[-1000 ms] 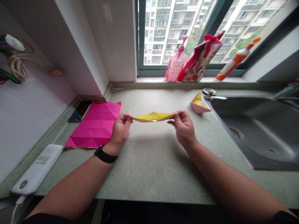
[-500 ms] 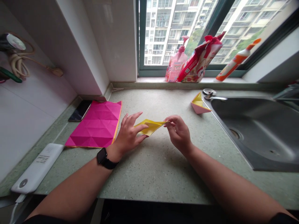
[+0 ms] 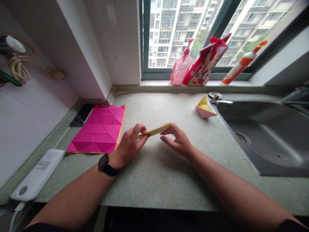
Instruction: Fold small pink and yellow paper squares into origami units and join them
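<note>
A folded yellow paper piece is held flat and edge-on just above the speckled green counter. My left hand, with a black watch on the wrist, pinches its left end between thumb and fingers. My right hand grips its right end, fingers curled under and thumb on top. A creased pink paper sheet lies to the left of my left hand. A finished yellow-and-pink paper boat stands further back on the right, near the sink.
A steel sink fills the right side. A black phone lies by the pink sheet, a white power bank at the front left. A pink pump bottle, a red pouch and an orange-capped bottle stand on the window sill.
The yellow paper was stretched wide between both hands a second ago. My hands have come together and lower, and the paper is now pressed flat between them.
</note>
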`<state>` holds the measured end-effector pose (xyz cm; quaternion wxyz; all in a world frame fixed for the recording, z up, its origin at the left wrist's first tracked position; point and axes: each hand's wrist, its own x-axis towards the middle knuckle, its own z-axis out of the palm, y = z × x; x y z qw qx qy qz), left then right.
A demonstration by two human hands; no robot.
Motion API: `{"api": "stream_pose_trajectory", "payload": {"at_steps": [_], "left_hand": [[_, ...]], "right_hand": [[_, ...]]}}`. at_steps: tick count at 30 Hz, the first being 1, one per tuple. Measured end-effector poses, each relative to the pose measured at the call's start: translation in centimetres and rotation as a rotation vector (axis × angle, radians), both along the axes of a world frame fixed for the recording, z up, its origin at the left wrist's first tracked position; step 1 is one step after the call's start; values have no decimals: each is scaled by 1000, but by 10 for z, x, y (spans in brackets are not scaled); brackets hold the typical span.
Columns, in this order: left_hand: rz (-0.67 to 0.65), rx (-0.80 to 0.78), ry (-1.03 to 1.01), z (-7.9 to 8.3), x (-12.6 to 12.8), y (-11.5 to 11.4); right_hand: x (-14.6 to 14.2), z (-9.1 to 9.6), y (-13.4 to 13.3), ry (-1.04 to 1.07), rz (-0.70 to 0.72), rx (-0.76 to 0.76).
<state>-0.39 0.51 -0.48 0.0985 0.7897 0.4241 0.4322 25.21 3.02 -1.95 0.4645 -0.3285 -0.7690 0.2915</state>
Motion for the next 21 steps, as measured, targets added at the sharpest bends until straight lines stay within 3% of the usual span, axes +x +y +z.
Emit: {"api": "stream_pose_trajectory", "payload": {"at_steps": [8, 11, 16, 18, 21], "left_hand": [[-135, -42, 28, 13, 1, -3], [-128, -138, -54, 15, 2, -2], [-188, -466, -144, 6, 9, 1], [-198, -542, -134, 1, 10, 2], [-128, -509, -71, -3, 12, 4]], "right_hand": [[-3, 8, 1, -6, 17, 141], [-2, 7, 0, 7, -3, 32], [0, -4, 7, 141, 60, -366], [1, -9, 11, 118, -3, -389], [3, -13, 14, -26, -174, -242]]}}
